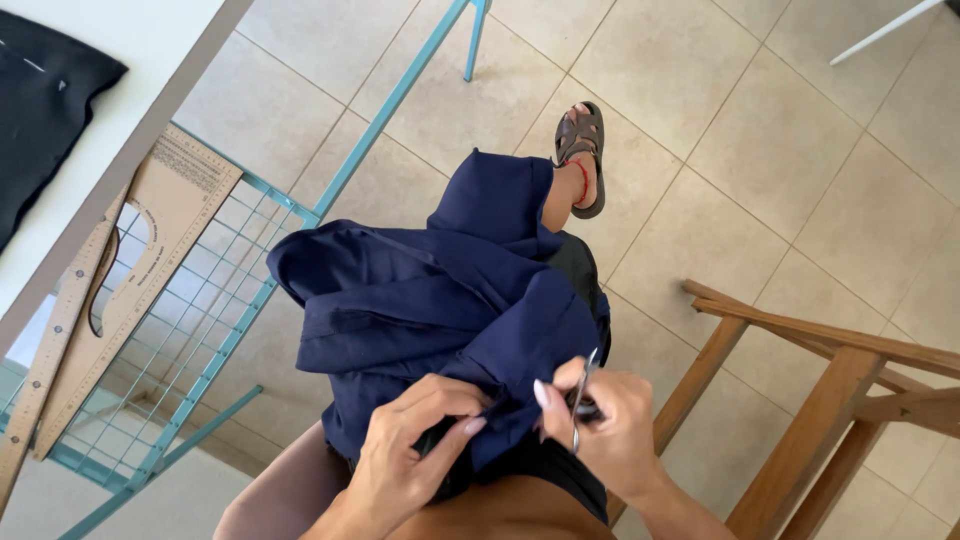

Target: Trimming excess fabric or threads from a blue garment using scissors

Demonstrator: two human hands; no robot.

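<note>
A crumpled navy-blue cloth garment (440, 300) lies bunched on the person's lap, draped over the raised knee and reaching down toward the waist. The left hand (405, 455) pinches a fold of this fabric near its lower edge, thumb and forefinger pressed together on the cloth, so its grip is closed on the garment. The right hand (605, 425) sits just beside it, its grip closed around small metal thread snips (580, 400), whose thin blades point upward and whose dark handle end lies inside the curled fingers. The blades stand right at the edge of the fabric fold.

A foot in a brown strapped sandal (582, 155) rests on the beige tiled floor (780, 150) beyond the garment, with a red thread around the ankle.

At the left, a white bench (120, 90) carries a piece of black fabric (40, 110). Below its edge, a turquoise wire-grid shelf (200, 330) on the bench frame holds a flat brown pattern-maker's ruler with a curved cut-out (150, 270) and a long narrow wooden straight rule (55, 345), lying side by side and touching. A wooden chair frame (830, 400) stands at the right, near the person's right arm.
</note>
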